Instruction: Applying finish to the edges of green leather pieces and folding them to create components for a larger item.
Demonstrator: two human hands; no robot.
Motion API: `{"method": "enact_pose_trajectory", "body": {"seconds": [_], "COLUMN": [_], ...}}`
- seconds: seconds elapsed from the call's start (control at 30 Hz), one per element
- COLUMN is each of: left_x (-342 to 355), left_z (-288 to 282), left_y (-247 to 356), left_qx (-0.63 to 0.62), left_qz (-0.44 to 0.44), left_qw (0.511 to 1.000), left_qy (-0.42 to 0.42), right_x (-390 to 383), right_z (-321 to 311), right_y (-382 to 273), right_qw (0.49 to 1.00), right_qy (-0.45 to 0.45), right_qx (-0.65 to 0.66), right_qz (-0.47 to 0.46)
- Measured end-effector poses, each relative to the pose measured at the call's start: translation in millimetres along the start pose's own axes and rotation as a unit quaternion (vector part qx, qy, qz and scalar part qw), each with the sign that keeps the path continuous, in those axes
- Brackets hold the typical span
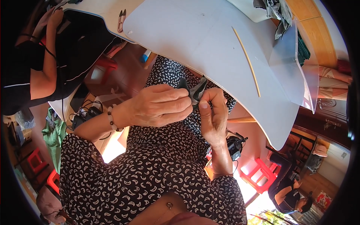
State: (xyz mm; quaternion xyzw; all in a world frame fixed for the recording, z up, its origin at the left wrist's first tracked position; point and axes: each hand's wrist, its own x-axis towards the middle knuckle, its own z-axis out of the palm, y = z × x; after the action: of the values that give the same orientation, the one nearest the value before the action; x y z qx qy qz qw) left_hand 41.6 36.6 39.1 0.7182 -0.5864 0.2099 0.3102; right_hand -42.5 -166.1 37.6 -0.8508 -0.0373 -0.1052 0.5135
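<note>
Between my two hands, just off the near edge of the white table, is a small folded piece of dark grey-green fabric [197,91]. My left hand [165,105], with a beaded bracelet at its wrist, pinches the fabric's left side. At its right side, the thumb and bent fingers of my right hand [213,114] grip the same piece. A paler inner face shows where the fabric folds open. My fingers hide part of it.
The white table [195,41] carries a thin wooden stick [246,62] and thread snips [121,20]. Grey cloth [277,15] lies at the back right beside a clear upright panel [296,67]. A co-worker's arm [47,71] is at left. Red stools [258,175] stand around.
</note>
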Motion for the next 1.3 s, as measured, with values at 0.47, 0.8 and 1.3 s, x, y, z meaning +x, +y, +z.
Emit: {"method": "enact_pose_trajectory", "body": {"seconds": [0.47,0.8,1.3], "left_x": [-5.4,-0.8,-2.0], "left_z": [15.0,5.9,24.6], "left_y": [12.7,22.6,19.4], "left_qx": [-0.252,-0.023,-0.071], "left_qz": [-0.342,-0.235,-0.294], "left_qw": [0.892,0.972,0.953], "left_qy": [0.154,0.000,0.011], "right_x": [2.1,-0.2,-2.7], "right_z": [17.9,27.6,32.7], "right_y": [6.4,13.1,18.3], "right_qw": [0.965,0.947,0.925], "right_qy": [-0.015,-0.005,0.006], "right_qx": [0.203,0.254,0.311], "right_qz": [0.165,0.195,0.218]}}
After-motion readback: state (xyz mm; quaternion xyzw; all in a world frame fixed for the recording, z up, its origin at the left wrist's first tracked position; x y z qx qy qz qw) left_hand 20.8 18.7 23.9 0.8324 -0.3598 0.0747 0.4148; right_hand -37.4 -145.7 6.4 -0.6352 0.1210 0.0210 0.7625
